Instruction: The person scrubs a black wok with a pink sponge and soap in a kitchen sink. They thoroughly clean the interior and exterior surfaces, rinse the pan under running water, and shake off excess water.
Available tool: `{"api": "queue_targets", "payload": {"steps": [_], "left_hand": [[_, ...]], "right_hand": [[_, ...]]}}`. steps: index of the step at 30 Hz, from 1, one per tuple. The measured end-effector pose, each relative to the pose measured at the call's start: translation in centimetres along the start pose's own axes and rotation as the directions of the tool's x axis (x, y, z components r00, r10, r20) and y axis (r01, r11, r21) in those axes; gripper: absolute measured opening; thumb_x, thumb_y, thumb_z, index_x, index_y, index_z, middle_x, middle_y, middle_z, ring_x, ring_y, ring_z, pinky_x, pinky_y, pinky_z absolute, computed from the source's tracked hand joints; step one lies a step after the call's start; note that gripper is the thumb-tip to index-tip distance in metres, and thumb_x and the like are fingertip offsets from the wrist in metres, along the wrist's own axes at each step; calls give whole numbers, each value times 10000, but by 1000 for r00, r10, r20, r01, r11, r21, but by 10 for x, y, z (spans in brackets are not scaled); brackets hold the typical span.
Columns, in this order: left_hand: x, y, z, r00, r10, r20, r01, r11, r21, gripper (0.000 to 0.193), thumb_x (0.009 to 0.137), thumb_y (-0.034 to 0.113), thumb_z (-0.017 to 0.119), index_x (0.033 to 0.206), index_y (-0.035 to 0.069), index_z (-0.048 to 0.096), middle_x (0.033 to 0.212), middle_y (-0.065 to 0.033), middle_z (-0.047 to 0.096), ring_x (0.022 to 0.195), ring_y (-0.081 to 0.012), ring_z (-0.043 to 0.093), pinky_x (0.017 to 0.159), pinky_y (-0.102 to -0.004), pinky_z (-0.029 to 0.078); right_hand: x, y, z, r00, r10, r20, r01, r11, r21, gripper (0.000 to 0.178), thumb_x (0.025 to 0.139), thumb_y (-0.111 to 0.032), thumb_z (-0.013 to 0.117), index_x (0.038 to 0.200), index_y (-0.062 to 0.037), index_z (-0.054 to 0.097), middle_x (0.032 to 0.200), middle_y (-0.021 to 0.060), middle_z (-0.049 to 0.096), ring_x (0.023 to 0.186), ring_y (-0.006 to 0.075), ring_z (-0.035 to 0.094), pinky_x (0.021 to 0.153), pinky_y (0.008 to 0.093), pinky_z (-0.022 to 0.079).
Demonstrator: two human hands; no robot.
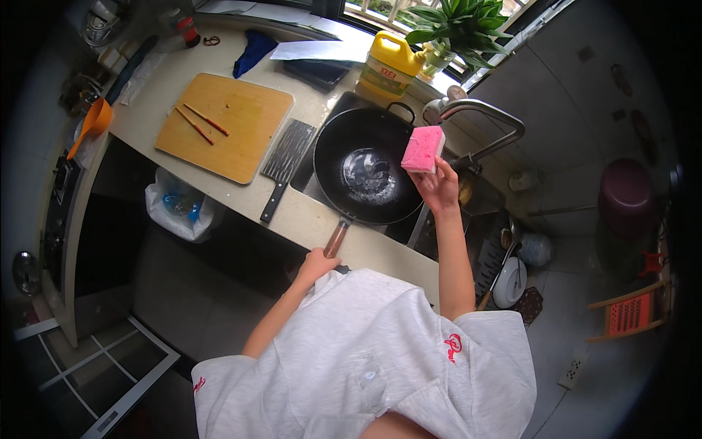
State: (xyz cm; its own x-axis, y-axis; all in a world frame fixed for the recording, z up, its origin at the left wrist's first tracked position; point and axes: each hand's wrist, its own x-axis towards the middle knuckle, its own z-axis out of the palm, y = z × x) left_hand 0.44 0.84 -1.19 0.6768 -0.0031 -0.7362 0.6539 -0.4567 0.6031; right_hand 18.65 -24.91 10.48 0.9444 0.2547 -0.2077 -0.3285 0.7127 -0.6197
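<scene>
Wok (338,139): seated at the steel sink (304,175), wet across its base.
Left hand (319,265): grip closed around the brown handle (336,238).
Right hand (437,189): grip grasping the pink sponge (422,148), raised near the wok's right rim.
Sponge work: judged a scrubbing step; next move would call for lowering sponge to base, handle steadied.

Left hand (319,265) low, fingers curled; left forearm (284,313) slants inward. Right hand (439,192) raised higher, fingers up; right forearm (455,256) reaches straight forward. 2/2 hands gripping.
</scene>
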Motion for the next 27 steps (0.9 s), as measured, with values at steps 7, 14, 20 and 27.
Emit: {"api": "queue_targets", "payload": {"steps": [7,14,20,27], "left_hand": [[-6,7,-3,1000,9,5,-10,998,54,564,633,336,733,1026,-52,619,1020,-256,647,994,-352,631,840,-395,493],[12,-7,-6,998,-12,65,9,999,38,444,660,183,658,1008,-86,595,966,-264,647,939,-333,648,798,-379,492],[-16,30,-20,997,2,83,0,1000,-22,291,664,110,641,882,-74,587,769,-153,618,720,-254,612,671,-338,476],[-28,46,-27,973,-44,228,68,992,-103,141,682,66,639,756,1,538,629,-50,550,541,-139,518,518,-291,411]], "right_hand": [[0,-12,19,989,-62,130,68,997,-40,514,895,-177,522,1350,-13,349,1299,165,497,1197,305,511,1065,480,373],[-3,-46,79,955,-213,208,169,963,211,511,898,-221,553,1333,-14,384,1326,188,477,1223,320,492,1077,482,361],[-23,-25,65,956,-176,234,95,942,320,459,923,-267,531,1295,-12,446,1303,147,516,1199,276,515,1053,429,389],[-32,-12,18,994,-107,-22,109,956,272,394,948,-249,476,1249,3,505,1187,118,595,1121,250,562,1020,395,432]]}}
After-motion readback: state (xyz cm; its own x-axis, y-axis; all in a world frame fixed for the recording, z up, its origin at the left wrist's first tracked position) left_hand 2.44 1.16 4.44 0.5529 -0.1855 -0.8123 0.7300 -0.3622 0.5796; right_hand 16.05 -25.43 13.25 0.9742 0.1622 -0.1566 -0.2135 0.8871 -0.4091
